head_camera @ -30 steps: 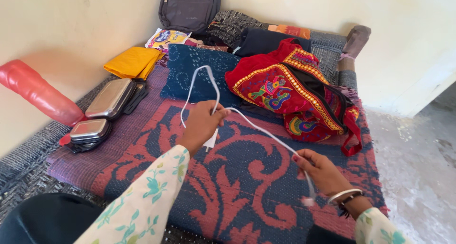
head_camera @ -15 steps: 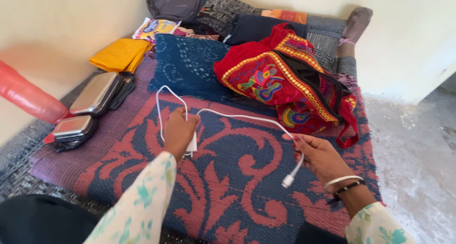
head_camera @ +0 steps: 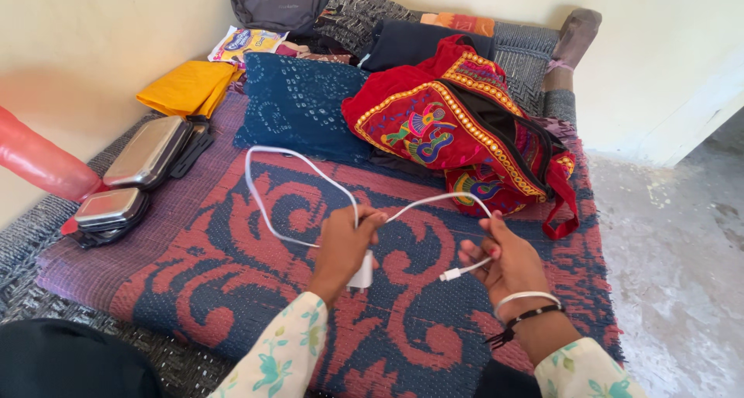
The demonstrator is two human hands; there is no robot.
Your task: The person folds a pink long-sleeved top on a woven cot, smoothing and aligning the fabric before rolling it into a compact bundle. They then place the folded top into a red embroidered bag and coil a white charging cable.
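Observation:
My left hand (head_camera: pixel 343 243) grips a white charger plug (head_camera: pixel 361 277) and a loop of its white cable (head_camera: pixel 267 212), which arcs out to the left over the red and blue patterned mat (head_camera: pixel 232 274). My right hand (head_camera: pixel 502 260) pinches the other end of the cable, with the small connector (head_camera: pixel 449 275) sticking out to the left. Both hands hover above the mat, close together.
A red embroidered bag (head_camera: pixel 457 130) lies open behind the hands. A blue cloth (head_camera: pixel 298 103), a folded yellow cloth (head_camera: pixel 188 86), two steel tins (head_camera: pixel 147 151), a grey backpack (head_camera: pixel 283 3) and a red cylinder (head_camera: pixel 39 161) lie along the left and back. Bare floor at right.
My hands moved closer together and nearer to me. The left hand shifted right with the plug, and the cable loop widened to the left. The right hand slid toward the connector end.

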